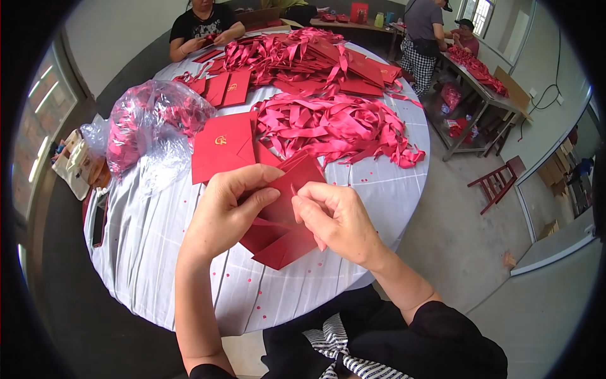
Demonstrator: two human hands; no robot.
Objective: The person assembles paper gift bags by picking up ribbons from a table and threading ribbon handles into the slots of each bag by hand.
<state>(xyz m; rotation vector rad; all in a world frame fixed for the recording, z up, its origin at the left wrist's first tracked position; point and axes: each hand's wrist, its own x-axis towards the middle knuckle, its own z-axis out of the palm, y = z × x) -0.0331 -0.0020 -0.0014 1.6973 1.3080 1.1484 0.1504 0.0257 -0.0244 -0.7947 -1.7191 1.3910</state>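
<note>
My left hand (237,205) pinches the upper edge of a folded red paper gift bag (287,202), thumb in front and fingers behind. Close beside it, my right hand (338,218) is closed in a pinch against the bag's front panel. A thin reddish tip, which looks like the end of a ribbon, shows at its fingertips; the rest is hidden in the hand. The bag's folded bottom (281,249) points toward me. Just beyond my left hand lies another red bag (222,146) with a gold emblem. A loose heap of pink-red ribbons (334,126) lies beyond both hands.
On the round table's white cloth (148,252) are a clear plastic bag (154,123) of red ribbons, piled red bags (315,63) and small red dots. A person (205,31) sits across; others stand and sit by a side table (476,85). A red stool (497,183) stands right.
</note>
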